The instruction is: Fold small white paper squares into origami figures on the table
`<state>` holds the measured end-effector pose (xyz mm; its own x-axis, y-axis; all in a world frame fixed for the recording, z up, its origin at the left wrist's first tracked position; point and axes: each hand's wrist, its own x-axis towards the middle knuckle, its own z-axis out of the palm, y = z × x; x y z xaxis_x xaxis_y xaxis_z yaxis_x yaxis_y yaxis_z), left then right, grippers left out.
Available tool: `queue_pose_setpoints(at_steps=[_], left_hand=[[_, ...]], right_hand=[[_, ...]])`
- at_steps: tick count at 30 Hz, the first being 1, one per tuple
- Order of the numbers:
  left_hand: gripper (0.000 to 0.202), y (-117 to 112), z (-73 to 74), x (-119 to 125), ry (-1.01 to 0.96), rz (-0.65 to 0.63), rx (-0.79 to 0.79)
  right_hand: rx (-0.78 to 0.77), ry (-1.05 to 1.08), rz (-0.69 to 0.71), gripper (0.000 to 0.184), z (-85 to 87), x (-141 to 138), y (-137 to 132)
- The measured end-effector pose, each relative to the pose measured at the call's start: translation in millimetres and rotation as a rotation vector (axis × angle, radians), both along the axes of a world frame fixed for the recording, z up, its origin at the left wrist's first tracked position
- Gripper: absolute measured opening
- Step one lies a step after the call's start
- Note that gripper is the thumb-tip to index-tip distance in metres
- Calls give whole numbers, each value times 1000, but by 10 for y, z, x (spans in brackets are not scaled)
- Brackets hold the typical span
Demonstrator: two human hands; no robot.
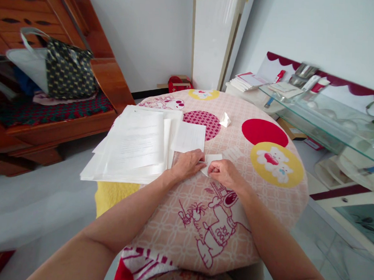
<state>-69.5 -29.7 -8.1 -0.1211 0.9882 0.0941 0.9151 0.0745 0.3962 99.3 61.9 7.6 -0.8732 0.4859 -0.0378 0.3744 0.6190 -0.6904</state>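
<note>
Apparently folding a small white paper (214, 157) just right of the paper stack (138, 141); the next move is probably calling for lining up edges and pressing a crease. Left hand (189, 163), on the side nearer the stack, is gripping the paper's left edge; right hand (227, 172), farther from the stack, is pinching its right part, fingers curling. Paper is lying between both hands, touching each.

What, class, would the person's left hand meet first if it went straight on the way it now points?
The left hand would most likely meet the small white paper right at its fingertips; the bent fingers and uncertain depth leave the exact line unclear.
</note>
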Motion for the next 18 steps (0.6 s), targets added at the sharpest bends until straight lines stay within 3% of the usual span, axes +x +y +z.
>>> queue_pose_setpoints(at_steps=[9,18], left_hand=[[8,10,-30,-10,18,-13,1],[7,3,-26,0,8,-14,25]], right_hand=[[-19,7,-3,13,11,-2,-9],[11,-53,-99,8,48,-76,-62]])
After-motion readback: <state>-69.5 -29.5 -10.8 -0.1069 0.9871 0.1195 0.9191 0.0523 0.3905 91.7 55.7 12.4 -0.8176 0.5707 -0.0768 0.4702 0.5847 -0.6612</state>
